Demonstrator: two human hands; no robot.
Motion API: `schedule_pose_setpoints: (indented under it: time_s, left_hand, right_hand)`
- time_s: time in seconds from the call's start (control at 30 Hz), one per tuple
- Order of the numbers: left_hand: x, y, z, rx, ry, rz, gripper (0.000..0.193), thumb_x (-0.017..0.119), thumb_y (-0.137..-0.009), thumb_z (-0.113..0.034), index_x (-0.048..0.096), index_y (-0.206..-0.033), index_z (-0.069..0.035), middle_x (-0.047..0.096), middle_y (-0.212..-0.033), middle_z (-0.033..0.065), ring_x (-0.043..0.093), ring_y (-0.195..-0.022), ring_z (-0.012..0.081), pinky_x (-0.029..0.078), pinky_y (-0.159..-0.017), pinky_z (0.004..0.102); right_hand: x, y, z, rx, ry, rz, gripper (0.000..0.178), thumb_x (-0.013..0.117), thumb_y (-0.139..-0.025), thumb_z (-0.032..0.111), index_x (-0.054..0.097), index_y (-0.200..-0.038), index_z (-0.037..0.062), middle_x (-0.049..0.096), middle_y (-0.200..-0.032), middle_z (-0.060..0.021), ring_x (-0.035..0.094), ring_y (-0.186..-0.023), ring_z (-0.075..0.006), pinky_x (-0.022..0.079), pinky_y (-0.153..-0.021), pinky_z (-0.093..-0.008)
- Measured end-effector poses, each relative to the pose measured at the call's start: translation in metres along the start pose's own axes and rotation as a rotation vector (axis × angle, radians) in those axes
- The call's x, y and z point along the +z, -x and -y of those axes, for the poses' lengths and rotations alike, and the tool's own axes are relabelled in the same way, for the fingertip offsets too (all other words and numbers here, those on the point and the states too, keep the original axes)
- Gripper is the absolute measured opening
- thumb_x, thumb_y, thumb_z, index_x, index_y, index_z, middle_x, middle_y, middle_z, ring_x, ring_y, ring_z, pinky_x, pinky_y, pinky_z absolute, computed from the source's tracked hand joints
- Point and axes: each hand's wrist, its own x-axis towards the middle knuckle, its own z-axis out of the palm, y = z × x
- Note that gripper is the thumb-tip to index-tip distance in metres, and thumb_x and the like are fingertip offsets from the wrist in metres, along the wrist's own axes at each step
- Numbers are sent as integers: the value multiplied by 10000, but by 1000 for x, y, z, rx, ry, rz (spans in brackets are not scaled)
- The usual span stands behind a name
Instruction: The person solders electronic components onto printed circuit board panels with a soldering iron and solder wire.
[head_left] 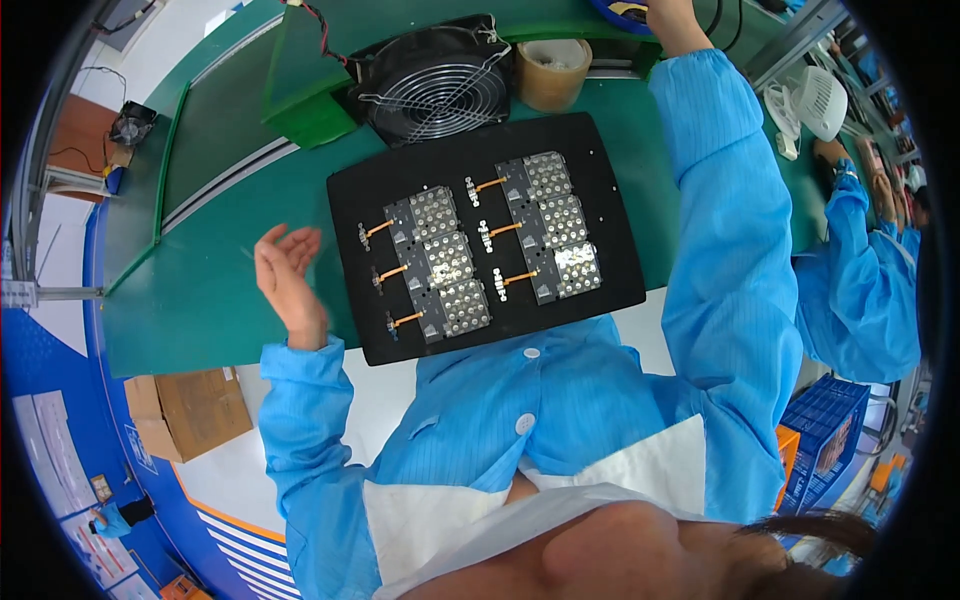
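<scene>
A black foam-like mat (345, 310) lies in front of me on the green bench. On it sit two columns of small circuit boards, a left column (400, 215) and a right column (515, 185), each with rows of round silver domes and short orange flex cables at the left side. My left hand (287, 280) hovers beside the mat's left edge, fingers loosely bent and holding nothing. At the top edge, my right hand (672, 15) reaches to a blue bowl (622, 15); its fingers are largely cut off by the frame.
A black fan with a wire guard (440, 95) stands behind the mat, with tape rolls (552, 75) to its right. A green frame piece (310, 120) is at its left. Farther right are a white device (823, 103) and a co-worker's sleeve (850, 290). A cardboard box (195, 410) stands below left.
</scene>
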Motion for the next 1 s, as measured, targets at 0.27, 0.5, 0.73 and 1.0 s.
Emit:
schedule_pose_setpoints:
  time_s: [0.27,0.5,0.73,1.0]
  left_hand:
    - [-17,-1,-14,-293,166,48,542,314,-994,-518,510,-975,-13,342,-552,-14,239,-459,60,219,-436,226]
    - [-14,-3,-9,-240,301,34,619,352,-974,-549,468,-1198,16,421,-764,-2,329,-652,78,331,-640,246]
    - [-13,-5,1,-162,260,42,631,344,-1001,-479,380,-1378,26,447,-873,-15,381,-766,87,372,-772,259]
    - [-14,-4,35,-82,188,-153,364,407,-1022,-282,567,-1118,30,479,-866,6,399,-745,80,403,-732,252]
  right_hand:
    - [0,9,22,25,16,-6,257,569,-908,197,600,-911,-58,623,-656,-123,629,-506,-210,481,-432,-266]
    - [-21,57,24,-298,120,109,227,616,-888,107,629,-1067,-32,653,-765,-90,606,-585,-143,481,-504,-244]
    - [-41,170,11,-423,331,220,266,647,-883,79,628,-1141,13,676,-861,-88,635,-727,-107,519,-665,-238]
    - [-43,173,-41,-740,561,469,367,677,-793,-36,603,-1147,28,649,-825,-132,639,-700,-272,494,-602,-313]
